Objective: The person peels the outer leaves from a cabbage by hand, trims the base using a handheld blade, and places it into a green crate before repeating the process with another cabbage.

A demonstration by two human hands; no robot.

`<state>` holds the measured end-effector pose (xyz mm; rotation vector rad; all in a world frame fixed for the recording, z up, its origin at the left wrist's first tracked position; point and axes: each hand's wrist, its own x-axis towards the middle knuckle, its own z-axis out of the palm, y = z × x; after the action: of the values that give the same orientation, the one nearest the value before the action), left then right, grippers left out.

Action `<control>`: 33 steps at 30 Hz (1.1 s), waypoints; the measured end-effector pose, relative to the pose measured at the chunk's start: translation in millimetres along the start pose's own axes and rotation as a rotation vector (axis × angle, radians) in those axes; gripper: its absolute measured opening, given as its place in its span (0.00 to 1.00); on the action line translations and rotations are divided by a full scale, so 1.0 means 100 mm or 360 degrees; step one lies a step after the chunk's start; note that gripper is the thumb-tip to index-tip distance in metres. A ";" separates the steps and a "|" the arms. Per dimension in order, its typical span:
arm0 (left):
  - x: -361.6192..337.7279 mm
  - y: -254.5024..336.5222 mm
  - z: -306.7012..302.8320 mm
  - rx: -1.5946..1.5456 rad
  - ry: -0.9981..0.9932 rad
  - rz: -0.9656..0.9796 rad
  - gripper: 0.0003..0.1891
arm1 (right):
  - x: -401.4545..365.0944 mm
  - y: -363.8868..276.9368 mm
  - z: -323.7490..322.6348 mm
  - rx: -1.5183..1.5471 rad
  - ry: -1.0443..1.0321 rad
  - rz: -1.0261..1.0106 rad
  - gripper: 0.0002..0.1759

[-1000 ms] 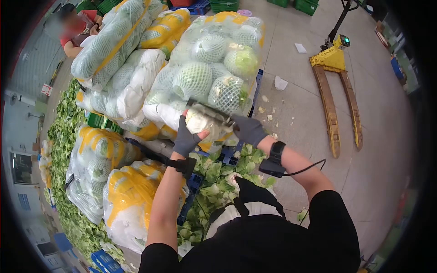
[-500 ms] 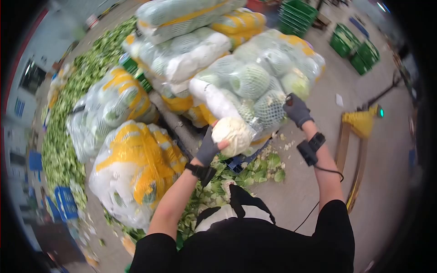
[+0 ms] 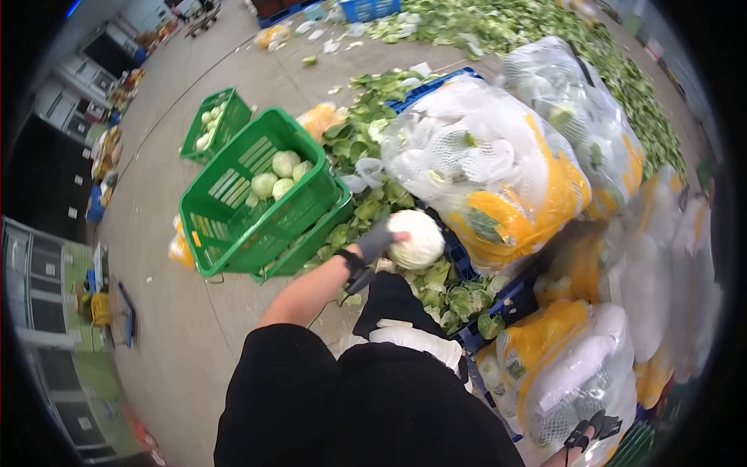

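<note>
In my gloved left hand is a round, pale cabbage, gripped from its left side with the thumb over the top. It hangs above loose green leaves on the floor, to the right of a large green crate with several cabbages inside. Far off at the lower right, my gloved right hand is beside a plastic bag of net-wrapped cabbages. Its fingers are too small and dark to make out, as is anything in them.
A second green crate with cabbages stands beyond the large one. Big clear-and-yellow bags rest on blue pallets to the right. Leaf waste covers the floor at the back.
My view has swung left, from the stacked bags to the green crates. The cabbage has moved along in my left hand, away from the bags. My right hand now shows at the lower right edge.
</note>
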<state>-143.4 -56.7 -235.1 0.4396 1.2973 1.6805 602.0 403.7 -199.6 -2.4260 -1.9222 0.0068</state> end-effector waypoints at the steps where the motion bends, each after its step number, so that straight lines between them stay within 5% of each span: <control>1: -0.32 0.12 -0.10 -0.0308 0.0186 -0.0100 0.36 | 0.10 -0.20 0.00 0.0001 0.0019 -0.0051 0.31; 5: -1.12 0.40 -0.79 -0.0595 0.0759 0.0034 0.44 | 0.26 -1.05 -0.09 0.0085 0.0146 -0.0314 0.30; 9: -1.30 0.43 -1.76 -0.1076 0.1390 0.0636 0.44 | 0.10 -2.92 -0.07 0.0457 0.0301 -0.0976 0.30; 10: -1.25 0.40 -1.97 -0.0394 0.1685 0.0661 0.42 | -0.10 -3.57 -0.06 0.0631 0.0287 -0.1185 0.30; 12: -0.92 0.93 -1.84 -0.1973 0.1919 0.0421 0.38 | -1.07 -4.71 -0.24 0.1253 -0.0104 -0.1284 0.27; 13: -0.62 0.95 -1.90 -0.1965 0.1905 0.0374 0.38 | -1.61 -5.24 -0.51 0.1236 -0.0370 -0.1394 0.24; 15: 0.06 0.90 -1.97 -0.1150 0.1341 0.0154 0.33 | -2.37 -6.07 -0.62 0.1144 -0.0772 -0.1472 0.21; 16: 0.43 0.86 -1.95 -0.0759 0.1038 0.0051 0.30 | -2.42 -6.36 -0.24 0.1168 -0.0507 -0.2037 0.20; 18: 1.21 0.98 -1.59 -0.0196 0.0619 -0.0158 0.31 | -2.72 -7.02 -0.04 0.0842 -0.0196 -0.2242 0.24; 21: 2.29 0.58 -1.36 0.1163 0.0147 0.0053 0.18 | -2.96 -7.61 0.28 0.0847 -0.0061 -0.1963 0.16; 22: 2.46 0.67 -1.12 0.1250 -0.0079 0.0217 0.13 | -3.02 -7.74 0.31 0.0981 -0.0089 -0.1936 0.14; 26: 2.86 0.63 -0.63 0.2050 -0.1120 -0.0557 0.21 | -3.45 -7.67 0.54 0.0661 -0.1375 -0.1999 0.10; 28: 3.02 0.16 -0.79 0.1909 -0.0992 -0.0308 0.27 | -3.44 -7.59 0.68 -0.0155 -0.1300 -0.1733 0.12; 31: 3.35 -0.49 -1.18 0.3032 -0.0685 -0.0024 0.34 | -3.16 -7.38 0.94 -0.0380 -0.1053 -0.1682 0.14; 33: 3.47 -0.07 -1.18 0.2604 -0.0505 -0.0711 0.23 | -3.12 -7.41 0.77 -0.0386 -0.0999 -0.1699 0.12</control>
<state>-400.6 165.5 -372.5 1.1349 2.0582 -0.1333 -192.9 271.4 -255.2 -1.2244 -3.3909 0.5647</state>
